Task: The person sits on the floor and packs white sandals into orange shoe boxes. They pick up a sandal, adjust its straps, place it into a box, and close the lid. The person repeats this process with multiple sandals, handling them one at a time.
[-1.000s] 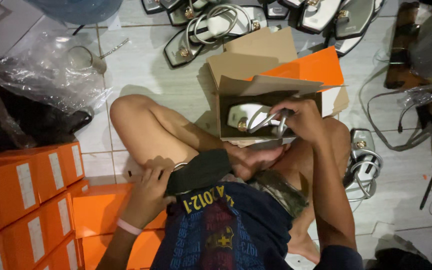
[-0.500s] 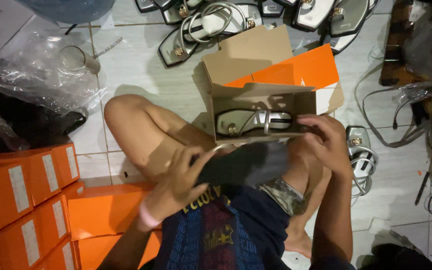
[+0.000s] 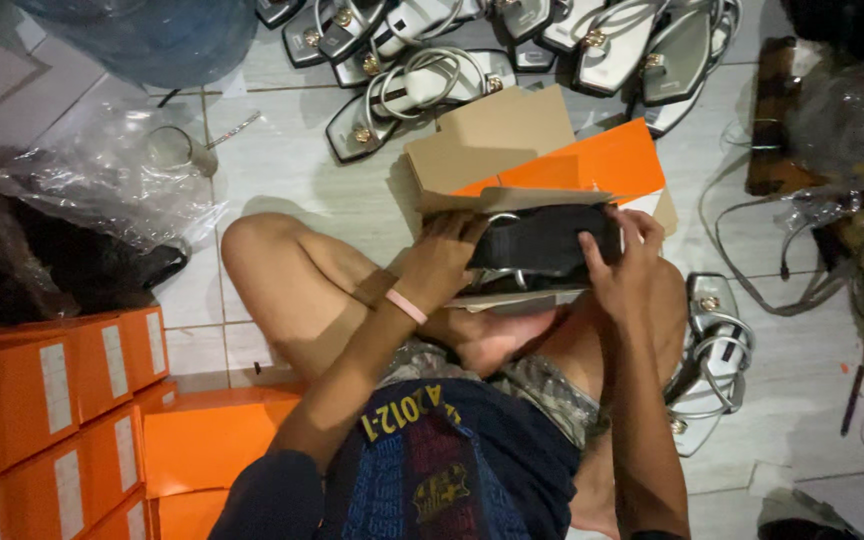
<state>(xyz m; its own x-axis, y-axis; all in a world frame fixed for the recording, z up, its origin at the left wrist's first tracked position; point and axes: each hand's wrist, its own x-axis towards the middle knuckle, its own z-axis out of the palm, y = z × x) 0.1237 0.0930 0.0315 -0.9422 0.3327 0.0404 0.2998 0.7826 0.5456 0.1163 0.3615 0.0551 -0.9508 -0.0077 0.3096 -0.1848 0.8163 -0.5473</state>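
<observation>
Left hand (image 3: 447, 262) and right hand (image 3: 620, 268) both grip the black sheet (image 3: 544, 240), pressing it over the open orange shoebox (image 3: 592, 165); silver sandals (image 3: 422, 90) lie beyond.

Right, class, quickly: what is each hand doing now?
Left hand: gripping the black pouch over the open box.
Right hand: gripping the same pouch.

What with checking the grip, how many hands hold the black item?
2. The left hand grips the left end of the black item, the right hand its right end, above the open box. No others show.
</observation>
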